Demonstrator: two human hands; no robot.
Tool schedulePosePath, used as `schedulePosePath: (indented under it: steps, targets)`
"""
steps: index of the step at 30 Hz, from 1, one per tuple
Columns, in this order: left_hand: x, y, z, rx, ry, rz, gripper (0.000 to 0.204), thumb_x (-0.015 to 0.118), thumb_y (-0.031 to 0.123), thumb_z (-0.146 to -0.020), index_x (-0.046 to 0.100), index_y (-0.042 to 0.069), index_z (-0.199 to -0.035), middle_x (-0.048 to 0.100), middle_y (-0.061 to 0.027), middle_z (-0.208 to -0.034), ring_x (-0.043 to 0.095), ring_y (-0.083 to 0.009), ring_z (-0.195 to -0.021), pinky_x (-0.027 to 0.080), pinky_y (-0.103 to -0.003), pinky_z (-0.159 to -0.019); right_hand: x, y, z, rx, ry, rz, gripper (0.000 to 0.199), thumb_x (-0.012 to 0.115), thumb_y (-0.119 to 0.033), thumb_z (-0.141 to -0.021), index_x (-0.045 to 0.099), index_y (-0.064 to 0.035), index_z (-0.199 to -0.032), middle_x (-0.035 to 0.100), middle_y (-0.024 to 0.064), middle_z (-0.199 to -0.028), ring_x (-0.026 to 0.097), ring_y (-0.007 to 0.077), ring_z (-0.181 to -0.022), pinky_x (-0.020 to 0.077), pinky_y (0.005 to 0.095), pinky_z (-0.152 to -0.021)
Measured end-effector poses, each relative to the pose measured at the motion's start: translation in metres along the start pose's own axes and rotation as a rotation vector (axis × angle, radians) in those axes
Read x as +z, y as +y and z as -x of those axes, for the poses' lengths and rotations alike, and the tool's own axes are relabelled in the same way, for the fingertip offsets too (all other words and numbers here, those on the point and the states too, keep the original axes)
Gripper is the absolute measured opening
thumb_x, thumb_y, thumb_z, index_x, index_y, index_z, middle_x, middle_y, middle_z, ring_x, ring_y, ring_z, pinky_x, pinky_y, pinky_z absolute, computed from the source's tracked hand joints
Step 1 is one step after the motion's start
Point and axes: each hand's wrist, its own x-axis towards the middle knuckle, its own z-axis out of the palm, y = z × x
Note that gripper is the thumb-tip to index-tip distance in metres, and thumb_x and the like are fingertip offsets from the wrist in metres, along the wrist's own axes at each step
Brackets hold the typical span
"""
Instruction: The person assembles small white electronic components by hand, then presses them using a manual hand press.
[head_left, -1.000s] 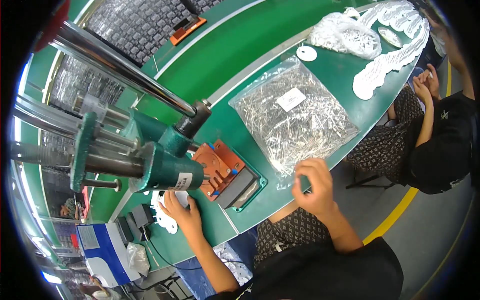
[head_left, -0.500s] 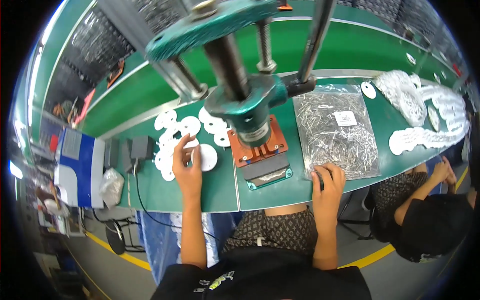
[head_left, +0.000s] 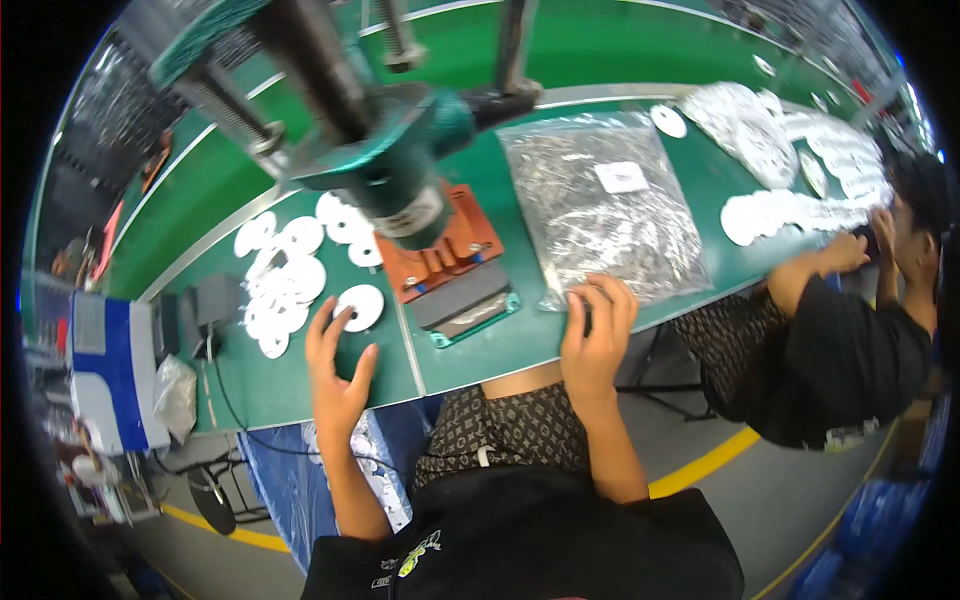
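Observation:
My left hand [head_left: 338, 370] is over the green bench with thumb and fingers spread, holding nothing. Its fingertips are beside a single white disc [head_left: 366, 303] with a small dark centre, and may just touch its edge. Further left lies a loose pile of white discs [head_left: 288, 290], overlapping. My right hand [head_left: 600, 335] has its fingers loosely bent at the near edge of a clear plastic bag [head_left: 600, 230] full of small metal pins. A gap shows between thumb and fingers; no object is visible there.
A green press [head_left: 400, 180] with an orange plate [head_left: 470, 235] and a dark block stands between my hands. Stacked white discs [head_left: 745, 215] lie on the right of the bench, where another person [head_left: 820, 340] sits. A blue-white machine [head_left: 105, 365] stands far left.
The view has turned, so the scene sits further left. My left hand has opened away from the white disc, which lies on the bench. The other person's hands have moved to the stacked discs.

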Motion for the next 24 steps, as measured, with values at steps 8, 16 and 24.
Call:
schedulePosePath:
  steps: [8,16,24]
  targets:
    - [0.011,0.004,-0.003,0.009,-0.020,-0.077,0.038,0.067,0.014,-0.088,0.061,0.008,-0.125,0.054,-0.0095,-0.140,0.040,-0.0364,-0.136,0.026,-0.048,-0.116,-0.009,0.000,-0.005,0.250,-0.003,-0.279,0.010,0.067,0.001,-0.086,0.064,-0.0012,-0.095,0.063,0.0112,-0.107,0.057,0.0287,-0.105,0.0447,0.0378,-0.092]
    - [0.012,0.006,-0.002,0.050,0.021,-0.076,0.033,0.065,0.013,-0.089,0.062,0.007,-0.121,0.057,-0.0117,-0.136,0.046,-0.0352,-0.130,0.027,-0.048,-0.116,-0.002,0.003,0.002,0.121,-0.008,-0.160,0.015,0.068,0.003,-0.083,0.065,-0.0025,-0.097,0.065,0.0100,-0.099,0.060,0.0273,-0.096,0.0460,0.0377,-0.088]
    - [0.008,-0.001,0.004,0.152,0.056,-0.071,0.031,0.075,0.005,-0.075,0.074,0.011,-0.105,0.067,-0.0081,-0.110,0.062,-0.0280,-0.109,0.038,-0.051,-0.108,-0.009,-0.002,-0.002,0.328,0.007,-0.390,0.011,0.070,0.006,-0.083,0.067,-0.0003,-0.092,0.067,0.0091,-0.096,0.063,0.0229,-0.096,0.0476,0.0337,-0.089]
